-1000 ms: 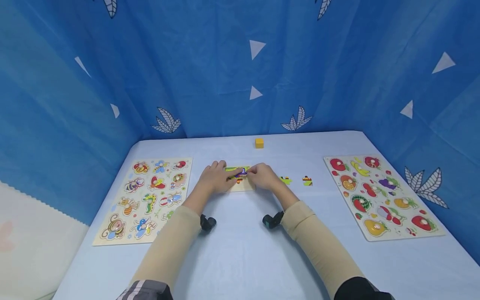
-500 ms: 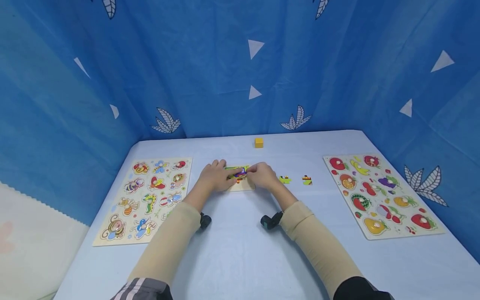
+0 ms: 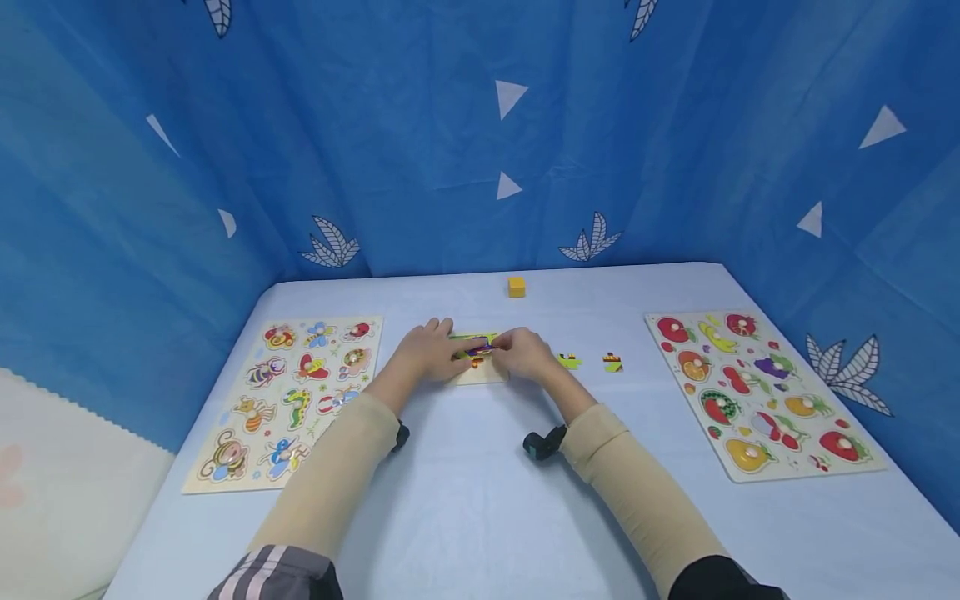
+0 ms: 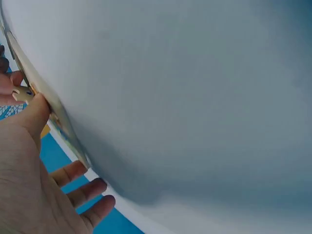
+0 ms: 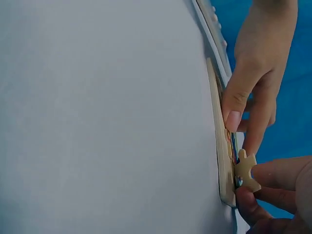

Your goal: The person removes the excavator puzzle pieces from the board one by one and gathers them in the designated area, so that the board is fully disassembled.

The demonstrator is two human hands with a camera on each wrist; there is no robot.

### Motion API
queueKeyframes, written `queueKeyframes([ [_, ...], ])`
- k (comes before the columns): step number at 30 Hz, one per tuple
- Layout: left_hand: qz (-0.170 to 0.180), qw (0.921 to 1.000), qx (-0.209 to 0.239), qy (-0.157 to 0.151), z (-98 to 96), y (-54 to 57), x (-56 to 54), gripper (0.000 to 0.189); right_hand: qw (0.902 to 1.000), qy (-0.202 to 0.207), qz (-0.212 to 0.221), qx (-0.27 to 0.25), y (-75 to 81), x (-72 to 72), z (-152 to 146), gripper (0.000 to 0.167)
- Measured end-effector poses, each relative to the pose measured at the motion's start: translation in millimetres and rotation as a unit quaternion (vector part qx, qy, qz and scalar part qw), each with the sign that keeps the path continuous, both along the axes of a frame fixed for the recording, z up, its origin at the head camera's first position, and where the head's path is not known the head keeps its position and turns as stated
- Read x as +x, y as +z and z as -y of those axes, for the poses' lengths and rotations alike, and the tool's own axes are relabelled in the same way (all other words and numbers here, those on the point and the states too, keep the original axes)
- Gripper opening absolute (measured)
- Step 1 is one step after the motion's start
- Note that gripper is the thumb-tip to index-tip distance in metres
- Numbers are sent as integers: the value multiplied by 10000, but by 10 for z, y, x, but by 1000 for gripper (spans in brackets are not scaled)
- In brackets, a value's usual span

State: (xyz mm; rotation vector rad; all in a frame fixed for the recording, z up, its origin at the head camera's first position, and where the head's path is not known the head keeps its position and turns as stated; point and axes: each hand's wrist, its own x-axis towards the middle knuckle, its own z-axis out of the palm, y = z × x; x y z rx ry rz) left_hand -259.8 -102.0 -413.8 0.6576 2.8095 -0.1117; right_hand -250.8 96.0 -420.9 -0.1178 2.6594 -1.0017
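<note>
A small wooden puzzle board (image 3: pixel 482 375) with colourful pieces set in its upper part lies at mid-table, partly hidden by both hands. My left hand (image 3: pixel 429 354) rests at its left side, thumb pressing on the pieces. The other fingers (image 4: pixel 87 191) stretch past its edge in the left wrist view. From the right, my right hand (image 3: pixel 525 356) pinches a wooden jigsaw piece (image 5: pixel 245 173) between thumb and fingers. That piece stands tilted on edge right at the board's surface, its plain back showing in the right wrist view.
Two loose jigsaw pieces, one green and yellow (image 3: pixel 568 361) and one striped (image 3: pixel 612 362), lie right of the right hand. Behind the puzzle sits a yellow block (image 3: pixel 517 287). An insect peg board (image 3: pixel 197 479) lies at the left, a fruit peg board (image 3: pixel 738 354) at the right.
Both hands stay at the puzzle board with barely any shift. The left forearm has swung slightly outward to the left, and the right fingers have edged a little left.
</note>
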Motion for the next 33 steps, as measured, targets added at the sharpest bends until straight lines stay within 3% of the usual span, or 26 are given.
queueKeyframes([
  [4, 153, 9993, -336, -83, -17, 54, -33, 56, 9955, 459, -545, 625, 17, 23, -10, 33],
  [7, 299, 9985, -435, -131, -37, 83, -58, 57, 9921, 610, -714, 830, 28, 33, -24, 31],
  [15, 482, 9984, -297, -16, -43, 84, -92, 58, 9995, 258, -127, 127, -4, -3, -42, 34],
  [23, 796, 9960, -393, 32, -41, 121, -85, 59, 9980, -507, 251, -267, -18, -15, -1, 40],
  [33, 1111, 9930, -200, 359, -65, 195, -93, 64, 9981, -424, 349, -286, -4, 3, -21, 35],
])
